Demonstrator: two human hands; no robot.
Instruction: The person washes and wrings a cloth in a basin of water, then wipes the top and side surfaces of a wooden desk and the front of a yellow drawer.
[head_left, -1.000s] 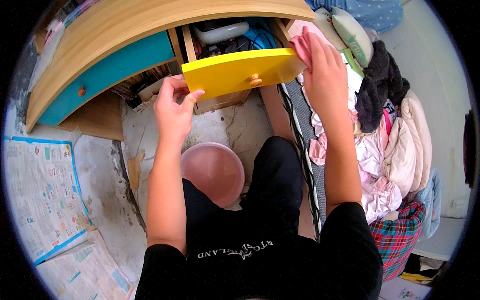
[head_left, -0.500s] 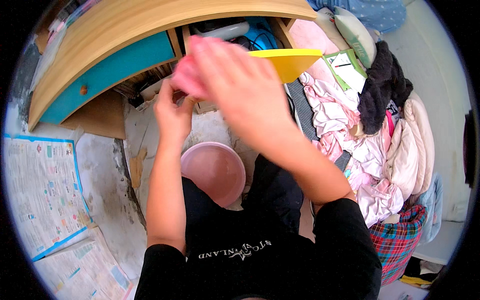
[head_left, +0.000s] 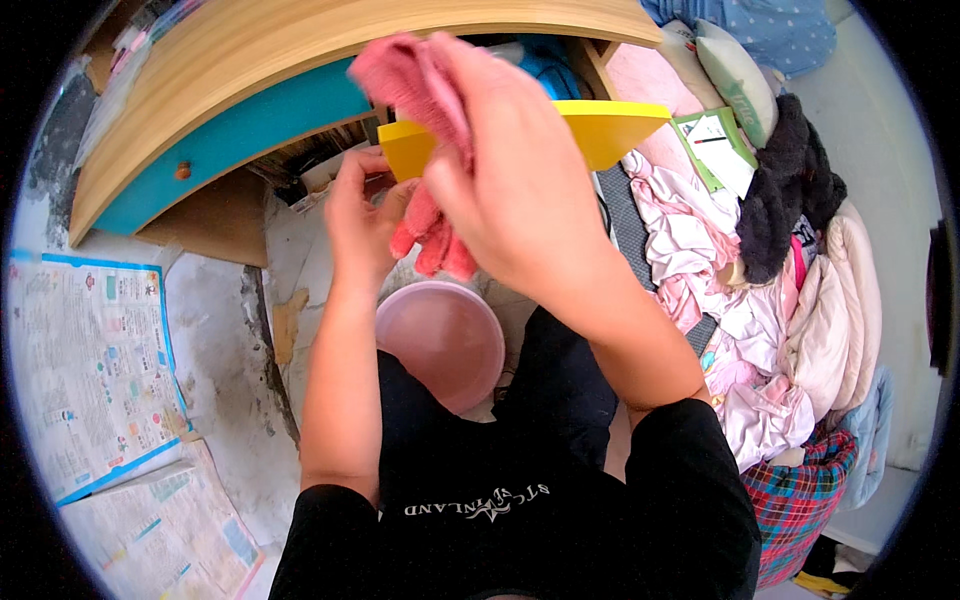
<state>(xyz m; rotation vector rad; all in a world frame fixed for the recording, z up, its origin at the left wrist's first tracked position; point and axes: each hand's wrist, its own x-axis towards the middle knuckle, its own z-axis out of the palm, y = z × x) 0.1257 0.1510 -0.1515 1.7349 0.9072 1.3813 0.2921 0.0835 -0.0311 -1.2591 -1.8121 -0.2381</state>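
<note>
My right hand (head_left: 515, 170) is raised in front of the desk, closed around a pink fabric glove (head_left: 405, 85). The upper part of the glove flops over to the left, and its finger-like ends hang below my hand. My left hand (head_left: 362, 215) is beside it at the lower left corner of a yellow drawer front (head_left: 615, 135). Its thumb and fingers are curved apart, with nothing visible between them; the fingertips are close to the panel's edge. My right hand and the glove cover the middle of the drawer front.
A pink basin (head_left: 440, 345) stands on the floor between my legs. The wooden desk (head_left: 250, 70) spans the top, with a blue drawer (head_left: 240, 150) at left. Rumpled pink clothes (head_left: 690, 230), pillows and bedding are piled at right. Posters (head_left: 100, 370) lie at left.
My right hand has turned, and the bunched pink glove has loosened so its ends hang down. More of the yellow drawer front shows at left. The whole view has shifted slightly.
</note>
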